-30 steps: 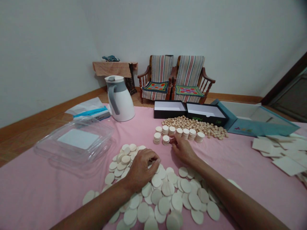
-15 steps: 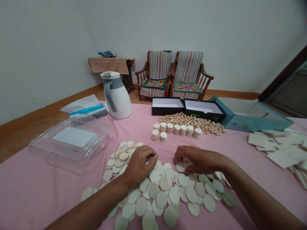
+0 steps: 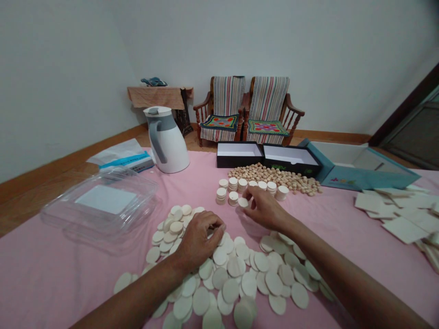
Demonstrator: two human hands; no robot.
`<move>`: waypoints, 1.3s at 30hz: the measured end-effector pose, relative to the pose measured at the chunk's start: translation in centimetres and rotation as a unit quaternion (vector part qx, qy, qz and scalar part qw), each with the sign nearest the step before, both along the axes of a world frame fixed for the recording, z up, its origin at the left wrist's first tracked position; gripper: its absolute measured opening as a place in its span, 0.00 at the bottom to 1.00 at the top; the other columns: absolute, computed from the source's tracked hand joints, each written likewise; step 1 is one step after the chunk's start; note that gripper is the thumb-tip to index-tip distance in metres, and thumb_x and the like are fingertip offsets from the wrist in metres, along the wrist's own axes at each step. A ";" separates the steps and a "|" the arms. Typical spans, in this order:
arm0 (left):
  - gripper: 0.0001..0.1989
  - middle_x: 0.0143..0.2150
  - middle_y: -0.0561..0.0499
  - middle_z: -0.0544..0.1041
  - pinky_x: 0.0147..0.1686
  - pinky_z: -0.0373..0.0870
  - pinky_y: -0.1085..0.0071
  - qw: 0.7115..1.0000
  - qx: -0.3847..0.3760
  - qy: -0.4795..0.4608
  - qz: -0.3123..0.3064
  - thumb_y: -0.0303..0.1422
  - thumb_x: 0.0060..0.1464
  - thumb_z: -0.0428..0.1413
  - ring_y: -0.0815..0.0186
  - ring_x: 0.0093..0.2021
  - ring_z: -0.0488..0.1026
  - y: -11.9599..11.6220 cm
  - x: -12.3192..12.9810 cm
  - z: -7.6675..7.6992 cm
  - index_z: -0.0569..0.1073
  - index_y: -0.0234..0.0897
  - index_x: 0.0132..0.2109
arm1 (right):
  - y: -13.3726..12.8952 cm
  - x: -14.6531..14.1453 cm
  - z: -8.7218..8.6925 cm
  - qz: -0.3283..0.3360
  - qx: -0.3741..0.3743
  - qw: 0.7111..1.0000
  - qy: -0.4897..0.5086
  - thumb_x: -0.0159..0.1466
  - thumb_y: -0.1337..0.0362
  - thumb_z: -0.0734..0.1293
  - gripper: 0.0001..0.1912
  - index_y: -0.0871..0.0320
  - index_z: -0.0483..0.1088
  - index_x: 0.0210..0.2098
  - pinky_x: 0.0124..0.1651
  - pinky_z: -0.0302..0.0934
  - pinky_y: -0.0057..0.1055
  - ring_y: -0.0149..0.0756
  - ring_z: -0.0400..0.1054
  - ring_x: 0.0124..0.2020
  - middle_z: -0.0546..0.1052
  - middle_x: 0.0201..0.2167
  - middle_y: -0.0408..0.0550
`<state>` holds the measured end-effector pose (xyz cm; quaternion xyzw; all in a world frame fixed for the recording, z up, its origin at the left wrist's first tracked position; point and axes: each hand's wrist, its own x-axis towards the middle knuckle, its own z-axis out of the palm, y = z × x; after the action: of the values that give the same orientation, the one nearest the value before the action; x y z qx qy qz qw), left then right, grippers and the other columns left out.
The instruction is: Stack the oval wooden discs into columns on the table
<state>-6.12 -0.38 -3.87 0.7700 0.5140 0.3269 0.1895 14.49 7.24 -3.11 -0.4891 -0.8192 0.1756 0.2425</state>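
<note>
My right hand (image 3: 264, 209) reaches forward to the low stacks of small wooden discs (image 3: 233, 184) and pinches one small disc (image 3: 243, 202) at its fingertips. My left hand (image 3: 200, 238) lies curled over a spread of large, thin wooden discs (image 3: 230, 290). Its fingers hide whatever lies beneath them. Behind the stacks is a heap of tiny round wooden pieces (image 3: 274, 177), apart from both hands.
All this lies on a pink cloth (image 3: 68, 269). Around it stand a white jug (image 3: 168, 142), a transparent plastic box (image 3: 99, 201), open black boxes (image 3: 238, 153), a teal box (image 3: 360, 179) and square wooden tiles (image 3: 404, 230). Two chairs (image 3: 247, 109) stand behind.
My right hand has moved forward from the large discs to the stacks, now with a small disc in its fingertips. My left hand stays in much the same place.
</note>
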 end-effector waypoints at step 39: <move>0.08 0.28 0.50 0.73 0.32 0.63 0.72 1.000 0.003 0.014 0.010 0.29 0.53 0.52 0.66 0.31 0.69 0.1 0.2 0.3 0.72 0.35 0.28 | -2.0 1.0 0.2 0.104 -0.148 0.983 0.018 0.52 0.78 0.59 0.11 0.60 0.67 0.30 0.29 0.53 0.24 0.29 0.64 0.27 0.73 0.27 0.43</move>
<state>-5.97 -0.30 -3.58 0.7699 0.5236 0.3194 0.1765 15.48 5.28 -2.96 -0.4291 -0.8259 0.3280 0.1622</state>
